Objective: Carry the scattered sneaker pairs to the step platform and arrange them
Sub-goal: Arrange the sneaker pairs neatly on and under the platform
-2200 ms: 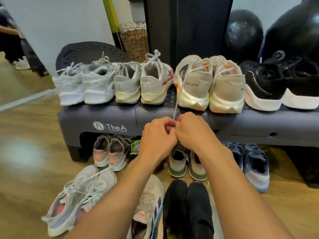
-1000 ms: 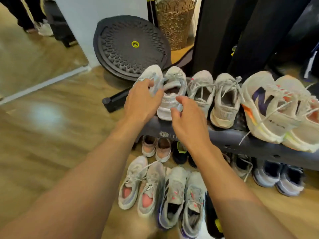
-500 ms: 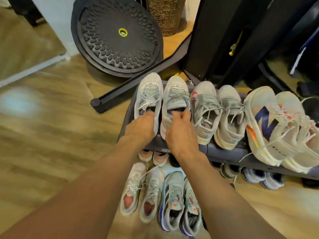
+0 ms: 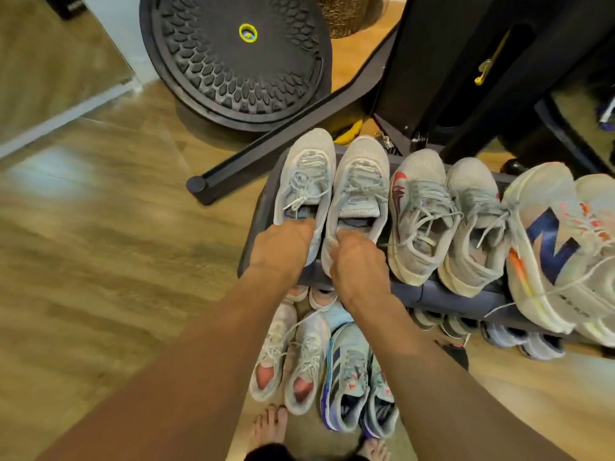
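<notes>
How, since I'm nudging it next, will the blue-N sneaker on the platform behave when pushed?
The blue-N sneaker looks light, with its thick foam-like sole. It seems to overhang the step platform edge, so it may tip forward. Its loose lace could snag.

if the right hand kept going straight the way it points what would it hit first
The right hand would first meet the tongue of the white sneaker it grips by the heel. Beyond the toe stands a black machine frame, though depth is unclear.
</notes>
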The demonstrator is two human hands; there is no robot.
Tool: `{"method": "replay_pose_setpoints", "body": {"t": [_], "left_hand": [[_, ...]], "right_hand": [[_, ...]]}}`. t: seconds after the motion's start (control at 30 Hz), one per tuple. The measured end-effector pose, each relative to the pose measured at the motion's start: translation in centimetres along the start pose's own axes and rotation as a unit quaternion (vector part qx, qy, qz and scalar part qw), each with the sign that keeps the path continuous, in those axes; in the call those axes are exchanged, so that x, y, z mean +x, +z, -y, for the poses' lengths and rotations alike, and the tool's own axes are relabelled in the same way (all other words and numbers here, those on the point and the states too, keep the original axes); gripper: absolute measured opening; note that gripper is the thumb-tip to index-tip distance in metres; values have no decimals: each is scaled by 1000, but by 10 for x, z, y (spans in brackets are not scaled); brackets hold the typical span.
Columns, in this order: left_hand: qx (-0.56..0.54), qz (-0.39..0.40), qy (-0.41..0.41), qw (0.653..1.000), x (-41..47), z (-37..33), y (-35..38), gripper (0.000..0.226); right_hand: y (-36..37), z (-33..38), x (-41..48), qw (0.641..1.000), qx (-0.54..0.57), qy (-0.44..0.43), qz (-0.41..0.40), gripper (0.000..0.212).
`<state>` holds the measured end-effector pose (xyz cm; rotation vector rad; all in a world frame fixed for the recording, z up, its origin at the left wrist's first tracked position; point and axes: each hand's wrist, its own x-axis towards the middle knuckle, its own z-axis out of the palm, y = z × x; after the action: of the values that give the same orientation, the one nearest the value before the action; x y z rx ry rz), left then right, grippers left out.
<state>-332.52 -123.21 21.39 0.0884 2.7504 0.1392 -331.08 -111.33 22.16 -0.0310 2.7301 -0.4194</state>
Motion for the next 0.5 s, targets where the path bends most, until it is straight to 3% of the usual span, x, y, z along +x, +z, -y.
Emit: {"method": "replay_pose_setpoints", "body": {"t": [0.1, 0.5], "left_hand": [[-12, 0, 10, 1000, 2, 7, -1, 29], [41, 3, 52, 998, 4, 8, -5, 44]], "right_hand": [[4, 10, 5, 1000, 3, 14, 1, 19], [-4, 13, 5, 996, 25, 81, 9, 26]]}}
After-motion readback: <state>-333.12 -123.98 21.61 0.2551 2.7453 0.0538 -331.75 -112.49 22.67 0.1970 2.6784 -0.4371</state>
